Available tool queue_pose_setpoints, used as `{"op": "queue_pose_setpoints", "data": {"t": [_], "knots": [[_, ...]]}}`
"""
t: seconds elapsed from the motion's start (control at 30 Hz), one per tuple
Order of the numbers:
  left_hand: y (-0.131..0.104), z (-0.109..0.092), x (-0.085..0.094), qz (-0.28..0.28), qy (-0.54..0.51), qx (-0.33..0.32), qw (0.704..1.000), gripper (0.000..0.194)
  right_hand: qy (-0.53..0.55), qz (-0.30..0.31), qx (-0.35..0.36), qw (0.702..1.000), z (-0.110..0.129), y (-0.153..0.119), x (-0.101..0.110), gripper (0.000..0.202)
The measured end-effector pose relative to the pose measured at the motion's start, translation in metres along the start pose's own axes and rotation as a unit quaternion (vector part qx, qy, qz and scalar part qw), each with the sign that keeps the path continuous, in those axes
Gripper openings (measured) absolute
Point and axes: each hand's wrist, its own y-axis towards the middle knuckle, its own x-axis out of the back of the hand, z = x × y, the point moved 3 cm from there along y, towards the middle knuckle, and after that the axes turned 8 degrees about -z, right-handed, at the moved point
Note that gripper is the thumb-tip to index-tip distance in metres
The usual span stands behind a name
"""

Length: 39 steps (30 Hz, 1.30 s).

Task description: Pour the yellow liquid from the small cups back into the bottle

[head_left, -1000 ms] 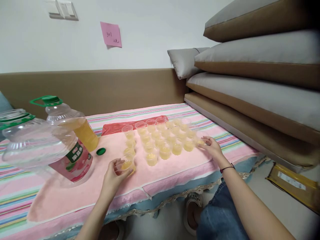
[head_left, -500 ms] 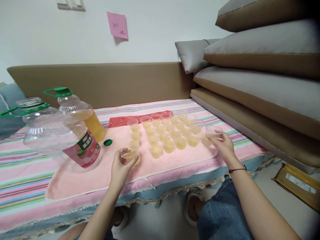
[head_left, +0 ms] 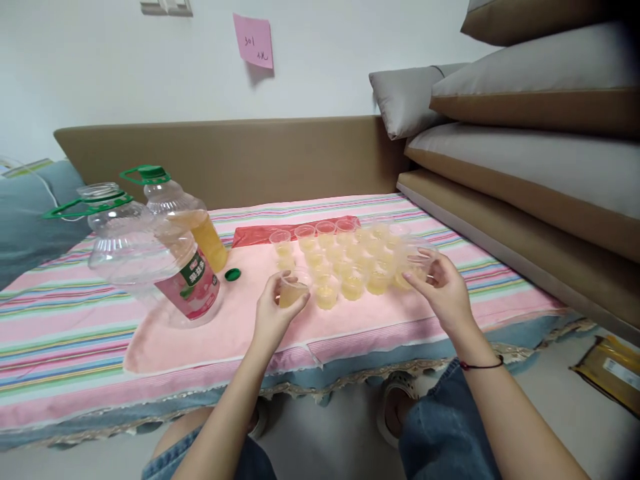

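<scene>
My left hand [head_left: 277,308] is closed around a clear plastic cup [head_left: 293,293] of pale yellow drink, slightly tilted, at the left front of the grouped cups. The fingers of my right hand [head_left: 443,288] are around another clear cup [head_left: 414,267] at the right front of the group; the hand partly hides it. Between my hands stand several rows of similar cups [head_left: 352,285] holding yellow drink, packed close together. A short separate line of cups [head_left: 281,245] stands behind my left hand.
An uncapped large clear bottle [head_left: 135,250] stands at left, before a capped bottle [head_left: 210,237] partly full of yellow drink. A green cap [head_left: 233,274] lies beside them. Red plastic [head_left: 255,235] lies behind the cups. Stacked cushions [head_left: 530,153] rise at right.
My left hand has carried its cup rightward, closer to the front row. My right hand has moved its cup left, up against the group. The view has shifted slightly left.
</scene>
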Motion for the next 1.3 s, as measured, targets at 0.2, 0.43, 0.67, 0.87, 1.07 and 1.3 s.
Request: {"op": "queue_pose_setpoints", "data": {"t": [0.2,0.43,0.67,0.87,1.07,1.3], "knots": [[0.012,-0.008,-0.005,-0.007,0.070,-0.026,0.997,0.057,-0.045,0.054,0.012,0.997,0.003,-0.011,-0.025,0.064],[0.023,-0.013,-0.010,0.029,0.106,-0.083,0.990,0.055,-0.078,0.055,0.019,0.995,0.006,-0.015,-0.036,0.065],[0.031,-0.012,-0.014,0.053,0.123,-0.093,0.987,0.055,-0.089,0.051,0.017,0.995,0.006,-0.014,-0.037,0.065],[0.034,-0.013,-0.014,0.068,0.136,-0.104,0.983,0.053,-0.090,0.049,0.019,0.995,0.006,-0.012,-0.034,0.064],[0.037,-0.020,-0.014,0.077,0.169,-0.122,0.975,0.053,-0.089,0.052,0.019,0.994,0.006,-0.011,-0.035,0.068],[0.041,-0.029,-0.013,0.093,0.207,-0.130,0.965,0.056,-0.093,0.050,0.028,0.994,0.001,-0.008,-0.032,0.068]]}}
